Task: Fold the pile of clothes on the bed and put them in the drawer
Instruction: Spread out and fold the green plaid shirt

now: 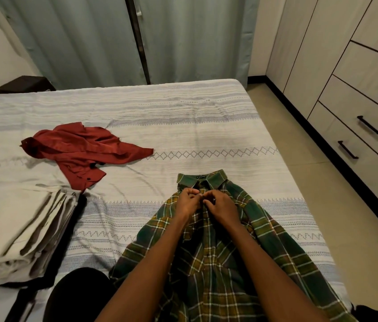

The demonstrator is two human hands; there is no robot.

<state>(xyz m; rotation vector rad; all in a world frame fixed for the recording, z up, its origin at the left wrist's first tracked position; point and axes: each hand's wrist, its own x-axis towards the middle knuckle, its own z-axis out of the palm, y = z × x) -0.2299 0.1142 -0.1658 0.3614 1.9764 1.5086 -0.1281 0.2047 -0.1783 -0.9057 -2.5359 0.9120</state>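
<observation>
A green and yellow plaid shirt lies front up on the bed, collar pointing away from me. My left hand and my right hand meet just below the collar, and both pinch the shirt's front placket at a button. A crumpled red shirt lies further back on the left. A stack of folded cream clothes sits at the bed's near left, on top of something black. The drawers with black handles stand in the wardrobe on the right.
A strip of tiled floor runs between the bed and the wardrobe. Grey-green curtains hang behind the bed. A dark stool stands at the far left. A black garment lies near the bed's front edge.
</observation>
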